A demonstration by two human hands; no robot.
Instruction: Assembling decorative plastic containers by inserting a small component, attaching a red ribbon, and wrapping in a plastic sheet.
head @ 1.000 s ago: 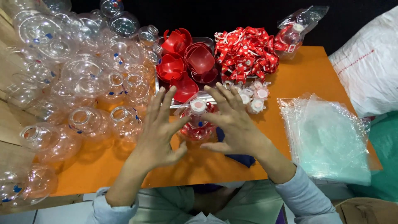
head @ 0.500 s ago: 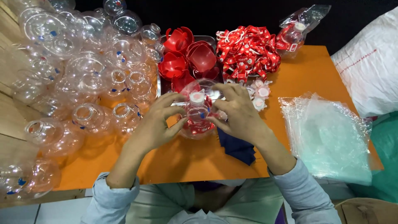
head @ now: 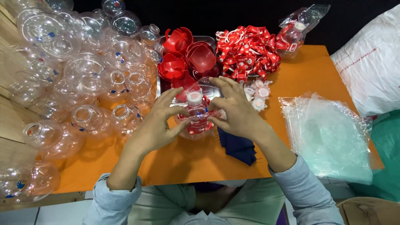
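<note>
Since half a second ago both hands have drawn slightly nearer the body, the fingers now fanned wider around the small clear bottle [head: 196,113] — white-capped, with a red label band — standing upright on the orange table [head: 175,160]. The left hand [head: 156,125] and right hand [head: 233,110] press it from either side, fingers spread, gripping it between them. Left of the bottle lie well over twenty clear round jars [head: 79,83]; behind it, several red scoops [head: 185,58] in a metal tray and a heap of red ribbons [head: 248,52]. Right of it — one stack of clear plastic bags [head: 329,133].
</note>
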